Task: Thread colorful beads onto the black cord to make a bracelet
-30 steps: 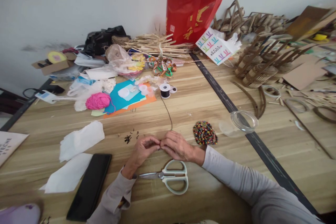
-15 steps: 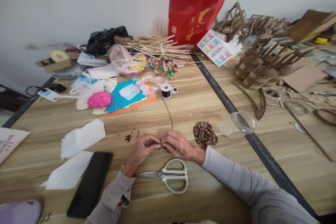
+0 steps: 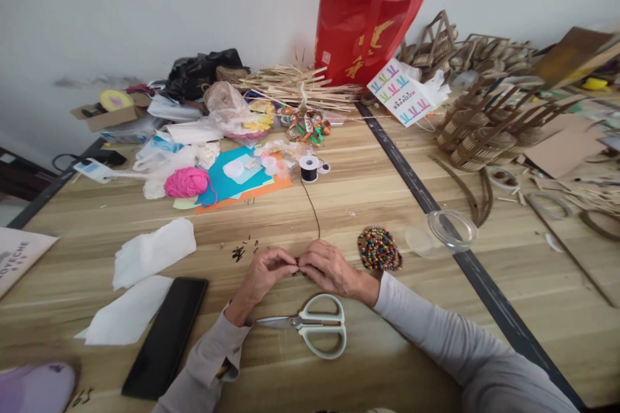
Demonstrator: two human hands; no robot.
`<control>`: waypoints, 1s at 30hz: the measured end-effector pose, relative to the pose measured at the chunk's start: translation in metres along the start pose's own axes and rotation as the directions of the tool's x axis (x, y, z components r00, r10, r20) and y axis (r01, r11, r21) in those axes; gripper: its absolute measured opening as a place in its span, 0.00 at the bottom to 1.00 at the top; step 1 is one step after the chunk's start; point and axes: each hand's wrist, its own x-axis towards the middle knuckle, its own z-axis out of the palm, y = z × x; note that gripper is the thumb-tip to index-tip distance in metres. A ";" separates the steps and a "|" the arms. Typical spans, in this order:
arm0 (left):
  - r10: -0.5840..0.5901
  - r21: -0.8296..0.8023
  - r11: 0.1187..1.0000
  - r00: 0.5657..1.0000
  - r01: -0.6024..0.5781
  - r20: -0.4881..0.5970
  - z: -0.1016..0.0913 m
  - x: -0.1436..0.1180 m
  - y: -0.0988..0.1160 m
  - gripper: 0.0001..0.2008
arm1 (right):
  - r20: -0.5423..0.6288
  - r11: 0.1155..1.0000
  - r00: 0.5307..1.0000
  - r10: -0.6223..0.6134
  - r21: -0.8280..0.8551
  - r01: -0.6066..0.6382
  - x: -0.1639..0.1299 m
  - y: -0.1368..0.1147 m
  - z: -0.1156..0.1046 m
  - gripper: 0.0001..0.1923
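Observation:
My left hand (image 3: pixel 264 276) and my right hand (image 3: pixel 329 266) meet fingertip to fingertip on the wooden table (image 3: pixel 368 193), pinching the near end of a thin black cord (image 3: pixel 312 210). That cord runs away from my hands to a small black spool (image 3: pixel 308 168). What else sits between my fingertips is too small to tell. A pile of multicoloured beads (image 3: pixel 378 249) lies just right of my right hand. Pale-handled scissors (image 3: pixel 312 324) rest shut on the table just below my wrists. Tiny dark cord scraps (image 3: pixel 242 250) lie left of my hands.
A black phone (image 3: pixel 165 336) and white tissue sheets (image 3: pixel 150 251) lie at the near left. Pink yarn (image 3: pixel 186 182), coloured paper, bags, sticks and a red bag (image 3: pixel 365 16) crowd the back. A clear plastic lid (image 3: pixel 451 229) sits right of the beads. Woven cardboard pieces fill the right.
My hands stay together on the cord, with only slight finger movement. The view has shifted a little, so everything sits slightly to the right.

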 end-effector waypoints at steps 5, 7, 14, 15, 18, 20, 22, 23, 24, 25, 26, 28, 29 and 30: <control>0.032 -0.012 0.999 0.999 -0.031 0.022 -0.001 0.000 -0.001 0.05 | 0.004 1.000 1.000 0.003 -0.003 -0.003 0.000 0.000 0.000 0.04; 0.037 -0.017 0.999 0.999 -0.037 0.020 -0.001 0.000 -0.001 0.06 | 0.012 1.000 1.000 0.002 -0.005 -0.002 0.000 0.001 0.000 0.04; -0.030 0.009 1.000 1.000 0.030 0.001 -0.002 0.000 -0.004 0.07 | 0.049 1.000 0.999 0.006 -0.005 -0.006 -0.002 0.002 0.001 0.05; -0.026 0.011 1.000 1.000 0.026 -0.002 -0.002 0.000 -0.004 0.07 | 0.052 1.000 0.999 0.005 -0.005 -0.005 -0.002 0.003 0.001 0.05; 0.002 0.011 1.000 1.000 -0.002 -0.005 -0.002 0.000 -0.006 0.06 | 0.051 1.000 0.999 0.003 -0.004 -0.003 -0.003 0.003 0.001 0.05; 0.029 0.009 1.000 1.000 -0.029 -0.004 -0.002 0.000 -0.007 0.05 | 0.042 1.000 0.999 0.000 -0.007 0.001 -0.003 0.003 0.001 0.06; 0.054 0.009 0.999 0.999 -0.054 -0.006 -0.002 0.001 -0.007 0.04 | 0.040 1.000 0.999 -0.009 -0.013 0.010 -0.003 0.003 0.001 0.06; 0.063 0.011 0.998 0.998 -0.063 -0.008 -0.002 0.001 -0.007 0.04 | 0.041 1.000 0.999 -0.015 -0.018 0.016 -0.003 0.003 0.001 0.06; 0.071 0.015 0.997 0.997 -0.070 -0.011 -0.002 0.001 -0.007 0.04 | 0.042 0.999 0.999 -0.021 -0.023 0.022 -0.003 0.003 0.001 0.07; 0.075 0.019 0.997 0.997 -0.075 -0.016 -0.002 0.001 -0.007 0.03 | 0.045 0.999 0.999 -0.026 -0.027 0.027 -0.003 0.003 0.001 0.07; 0.076 0.020 0.997 0.997 -0.076 -0.021 -0.002 0.001 -0.007 0.03 | 0.048 0.999 0.998 -0.028 -0.030 0.030 -0.002 0.002 0.001 0.06; 0.062 0.006 0.998 0.998 -0.062 -0.018 -0.002 0.001 -0.006 0.04 | 0.049 0.999 0.998 -0.029 -0.032 0.031 -0.001 0.002 0.000 0.06; 0.049 -0.004 0.999 0.999 -0.049 -0.014 -0.002 0.001 -0.006 0.04 | 0.049 0.999 0.998 -0.029 -0.030 0.030 -0.001 0.001 0.000 0.06; 0.034 -0.012 0.999 0.999 -0.034 -0.007 -0.002 0.001 -0.005 0.04 | 0.046 0.999 0.999 -0.028 -0.030 0.029 -0.001 0.001 0.000 0.06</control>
